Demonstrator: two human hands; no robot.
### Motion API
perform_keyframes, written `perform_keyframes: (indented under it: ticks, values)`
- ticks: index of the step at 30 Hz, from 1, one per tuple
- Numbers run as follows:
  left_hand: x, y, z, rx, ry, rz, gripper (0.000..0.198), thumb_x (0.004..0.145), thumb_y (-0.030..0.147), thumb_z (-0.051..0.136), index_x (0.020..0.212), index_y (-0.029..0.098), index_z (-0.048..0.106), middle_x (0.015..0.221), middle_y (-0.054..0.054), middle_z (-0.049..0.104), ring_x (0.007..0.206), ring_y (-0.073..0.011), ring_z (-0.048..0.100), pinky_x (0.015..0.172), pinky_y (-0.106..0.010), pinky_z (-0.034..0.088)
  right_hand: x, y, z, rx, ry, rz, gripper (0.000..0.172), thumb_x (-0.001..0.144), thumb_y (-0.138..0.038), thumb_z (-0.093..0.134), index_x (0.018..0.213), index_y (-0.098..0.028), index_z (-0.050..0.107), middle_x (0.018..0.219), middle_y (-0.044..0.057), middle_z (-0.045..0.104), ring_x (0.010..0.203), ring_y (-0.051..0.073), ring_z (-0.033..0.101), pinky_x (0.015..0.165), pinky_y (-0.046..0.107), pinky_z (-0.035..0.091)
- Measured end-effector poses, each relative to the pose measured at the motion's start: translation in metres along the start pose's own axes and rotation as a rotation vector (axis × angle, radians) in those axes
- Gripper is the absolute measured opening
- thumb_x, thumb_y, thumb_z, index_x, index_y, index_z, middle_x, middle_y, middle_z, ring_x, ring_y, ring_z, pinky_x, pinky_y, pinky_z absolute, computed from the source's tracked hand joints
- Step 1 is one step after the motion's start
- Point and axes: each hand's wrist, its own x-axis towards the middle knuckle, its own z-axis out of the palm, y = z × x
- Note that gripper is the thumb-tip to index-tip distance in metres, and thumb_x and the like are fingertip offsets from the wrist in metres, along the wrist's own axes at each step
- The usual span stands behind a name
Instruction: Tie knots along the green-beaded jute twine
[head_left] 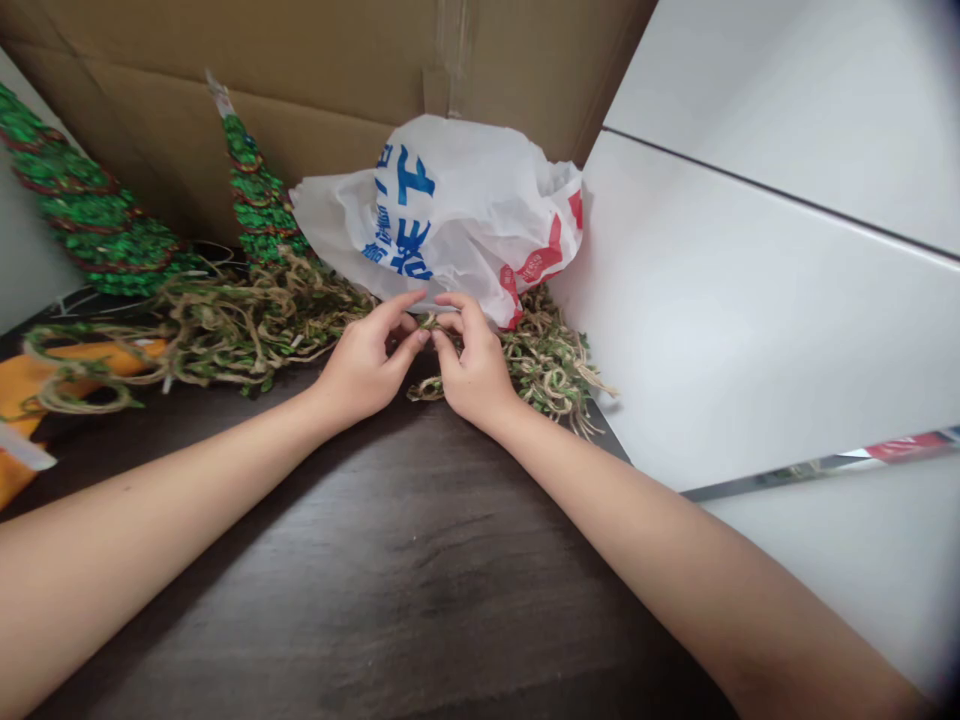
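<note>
My left hand and my right hand meet at the middle of a dark wooden table. Both pinch a strand of jute twine with small green leaves, fingertips almost touching. The strand belongs to a tangled heap of leafy twine that stretches left and also lies behind my right hand. A crumpled white plastic bag with blue and red print sits just behind my fingers on the heap.
Two green sequinned cone trees stand at the back left, one large and one slim. A brown cardboard sheet forms the back. White panels rise on the right. Orange material lies at the left edge.
</note>
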Motion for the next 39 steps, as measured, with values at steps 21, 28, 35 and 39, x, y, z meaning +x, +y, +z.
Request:
perform_keyframes:
  ticks: [21, 28, 35, 39]
  values:
    - [0.0, 0.004, -0.002, -0.041, 0.014, -0.078, 0.013, 0.089, 0.031, 0.069, 0.094, 0.02, 0.072, 0.087, -0.004, 0.08, 0.079, -0.0204, 0.073, 0.077, -0.034, 0.059, 0.003, -0.011, -0.002, -0.013, -0.036, 0.074, 0.022, 0.103, -0.039, 0.061, 0.101, -0.023, 0.076, 0.105, 0.006, 0.084, 0.101, 0.023, 0.077, 0.095, 0.039, 0.063]
    - [0.002, 0.004, -0.002, -0.069, 0.012, -0.089, 0.016, 0.089, 0.035, 0.072, 0.091, 0.02, 0.069, 0.086, -0.005, 0.079, 0.077, -0.02, 0.072, 0.075, -0.034, 0.06, 0.004, -0.006, -0.002, 0.017, -0.006, 0.07, 0.027, 0.107, -0.043, 0.058, 0.097, -0.023, 0.074, 0.097, 0.005, 0.082, 0.093, 0.022, 0.076, 0.088, 0.038, 0.063]
    - [0.001, 0.003, -0.001, -0.058, -0.016, -0.006, 0.018, 0.092, 0.037, 0.066, 0.098, 0.019, 0.07, 0.094, -0.006, 0.08, 0.087, -0.0225, 0.074, 0.083, -0.037, 0.06, 0.003, -0.001, 0.001, 0.0, 0.05, 0.097, 0.016, 0.106, -0.035, 0.055, 0.1, -0.024, 0.066, 0.103, 0.006, 0.08, 0.098, 0.021, 0.076, 0.095, 0.039, 0.062]
    - [0.001, 0.002, -0.002, -0.025, -0.013, -0.004, 0.016, 0.093, 0.035, 0.066, 0.098, 0.021, 0.071, 0.097, -0.006, 0.081, 0.09, -0.0233, 0.075, 0.085, -0.038, 0.061, 0.004, -0.004, 0.002, 0.026, 0.064, 0.12, 0.005, 0.097, -0.026, 0.062, 0.098, -0.024, 0.066, 0.099, 0.005, 0.08, 0.095, 0.022, 0.075, 0.094, 0.039, 0.063]
